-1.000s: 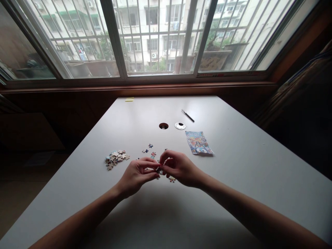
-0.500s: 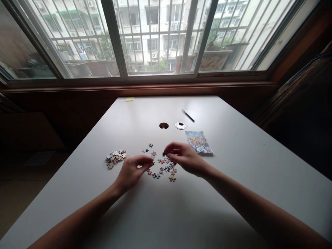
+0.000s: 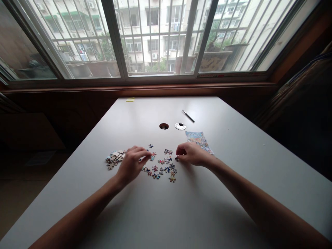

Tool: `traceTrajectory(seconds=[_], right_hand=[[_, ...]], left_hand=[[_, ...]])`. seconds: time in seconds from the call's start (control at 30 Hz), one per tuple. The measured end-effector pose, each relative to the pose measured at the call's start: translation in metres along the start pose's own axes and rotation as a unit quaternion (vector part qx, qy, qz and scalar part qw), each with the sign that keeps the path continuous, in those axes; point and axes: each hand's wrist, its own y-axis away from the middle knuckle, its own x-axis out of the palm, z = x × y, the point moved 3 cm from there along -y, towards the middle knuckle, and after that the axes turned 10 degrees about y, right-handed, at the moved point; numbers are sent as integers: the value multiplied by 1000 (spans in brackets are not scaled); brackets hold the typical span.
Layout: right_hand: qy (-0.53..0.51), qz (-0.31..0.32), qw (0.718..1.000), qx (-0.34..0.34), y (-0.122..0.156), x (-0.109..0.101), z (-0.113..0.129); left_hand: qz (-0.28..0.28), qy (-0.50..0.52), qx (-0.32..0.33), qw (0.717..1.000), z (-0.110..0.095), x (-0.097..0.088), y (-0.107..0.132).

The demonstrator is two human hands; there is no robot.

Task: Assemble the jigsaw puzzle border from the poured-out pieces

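My right hand (image 3: 192, 154) is closed in a pinch on a small dark jigsaw puzzle piece (image 3: 176, 158), low over the table at the right side of the loose pieces. Thumb and fingertips of my left hand (image 3: 133, 162) come together beside a reddish puzzle piece (image 3: 154, 154); whatever they pinch is too small to make out. Between and below the hands lie several scattered, colourful puzzle pieces (image 3: 169, 168), some of them joined or touching. Left of my left hand sits a heap of puzzle pieces (image 3: 114, 159), many with their pale backs up, partly covered by that hand.
A colourful picture sheet (image 3: 199, 139) lies behind my right hand, partly covered by it. Farther back are a pen (image 3: 188, 116), a round metal cover (image 3: 180, 126) and a hole (image 3: 164, 126) in the white table (image 3: 166, 211). A yellow note (image 3: 130, 99) is near the far edge.
My right hand has moved right and slightly down with the dark piece, uncovering pieces in the middle. The left hand has lifted up and back a little, away from the lower pieces.
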Motion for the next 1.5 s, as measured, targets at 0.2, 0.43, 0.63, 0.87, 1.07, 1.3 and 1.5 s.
traceTrajectory(seconds=[0.2, 0.43, 0.63, 0.87, 1.07, 1.3, 1.5], right_hand=[[19, -15, 1000, -16, 2, -1, 6], [27, -13, 999, -19, 3, 0, 8], [37, -39, 998, -31, 4, -6, 5], [54, -37, 997, -40, 3, -7, 3], [102, -12, 995, -21, 2, -7, -7], [174, -8, 984, 22, 5, -15, -18], [206, -15, 977, 49, 2, -12, -29]], left_hand=[[-63, -98, -45, 992, 55, -71, 2], [3, -78, 21, 997, 43, -48, 10], [176, -18, 162, 971, -17, 7, 17], [254, -23, 196, 947, -29, 21, 22], [265, -22, 208, 941, -28, 24, 23], [244, -28, 204, 948, -25, 23, 25], [155, -22, 172, 973, -9, 3, 18]])
